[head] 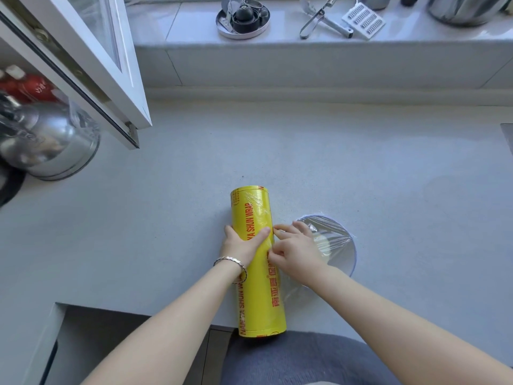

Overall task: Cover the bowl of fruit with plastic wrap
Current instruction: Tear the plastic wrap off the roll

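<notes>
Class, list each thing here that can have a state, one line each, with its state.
Roll of plastic wrap: lying on its side on the counter, film drawn out rightward.
Bowl: upright, film stretched over its top.
Left hand: grips the roll.
Right hand: pinches the film beside the roll.
Window sash: swung open.

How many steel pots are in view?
2: one steel pot on the counter, far left; a second pot on the sill, top right, partly cut off. Others possibly offscreen.
</notes>
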